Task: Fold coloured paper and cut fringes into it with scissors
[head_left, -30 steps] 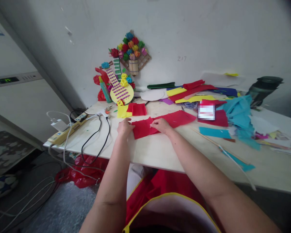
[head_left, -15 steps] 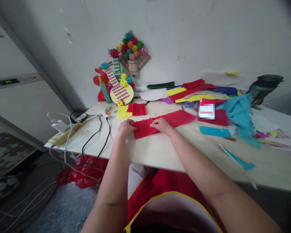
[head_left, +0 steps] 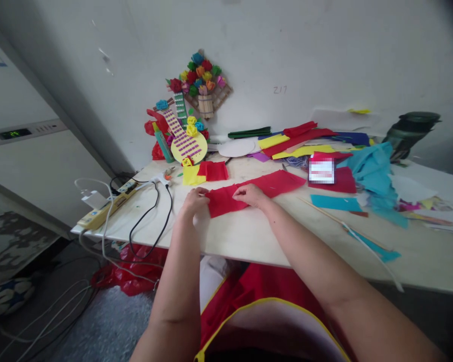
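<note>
A long strip of red crepe paper (head_left: 264,188) lies slantwise across the white table in front of me. At its left end my left hand (head_left: 197,201) closes its fingers on the paper's edge. My right hand (head_left: 250,194) pinches the strip near its middle, thumb and forefinger together. Between the two hands the paper lies fairly flat, with a fold or overlap near my right fingers. Just beyond the strip are a small red paper piece (head_left: 216,171) and a yellow paper piece (head_left: 193,175).
To the left, a glue gun (head_left: 161,179) with a black cord lies near a power strip (head_left: 101,211). Paper flowers and a guitar-shaped craft (head_left: 189,147) stand at the back. Coloured paper sheets (head_left: 302,141), a thin stick (head_left: 324,213) and a dark bottle (head_left: 411,133) are to the right.
My hands stay almost in place on the red paper, the left fingers shifting slightly at its edge. The whole view has moved a little.
</note>
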A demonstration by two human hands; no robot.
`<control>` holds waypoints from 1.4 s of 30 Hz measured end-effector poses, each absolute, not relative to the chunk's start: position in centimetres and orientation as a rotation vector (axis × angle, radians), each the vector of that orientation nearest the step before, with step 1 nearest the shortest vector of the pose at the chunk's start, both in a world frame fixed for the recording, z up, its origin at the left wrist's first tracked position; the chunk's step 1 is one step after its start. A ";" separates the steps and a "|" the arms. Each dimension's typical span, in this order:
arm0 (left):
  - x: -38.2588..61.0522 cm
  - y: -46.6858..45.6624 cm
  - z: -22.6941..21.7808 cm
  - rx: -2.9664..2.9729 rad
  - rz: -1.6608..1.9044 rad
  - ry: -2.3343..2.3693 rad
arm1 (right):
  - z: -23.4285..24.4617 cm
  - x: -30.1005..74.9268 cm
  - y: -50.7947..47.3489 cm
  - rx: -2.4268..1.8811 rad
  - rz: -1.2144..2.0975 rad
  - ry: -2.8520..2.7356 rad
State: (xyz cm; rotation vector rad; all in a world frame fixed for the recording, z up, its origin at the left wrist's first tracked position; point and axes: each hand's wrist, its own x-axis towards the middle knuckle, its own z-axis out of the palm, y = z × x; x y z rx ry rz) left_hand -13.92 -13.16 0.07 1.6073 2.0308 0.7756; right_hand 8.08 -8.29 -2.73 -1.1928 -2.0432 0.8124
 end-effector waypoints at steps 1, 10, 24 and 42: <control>-13.7 -13.1 0.1 1.668 0.806 2.064 | -2.7 8.1 -8.3 -1.196 0.812 -2.044; -9.2 -13.4 -0.8 2.516 0.605 1.931 | -2.6 7.9 -8.3 -1.224 0.741 -2.088; -5.5 -14.8 -1.1 2.276 0.167 2.048 | -2.3 7.9 -8.5 -1.230 0.648 -2.137; -5.2 -16.0 -1.5 2.168 0.142 2.107 | -2.7 8.0 -8.0 -1.177 0.662 -2.053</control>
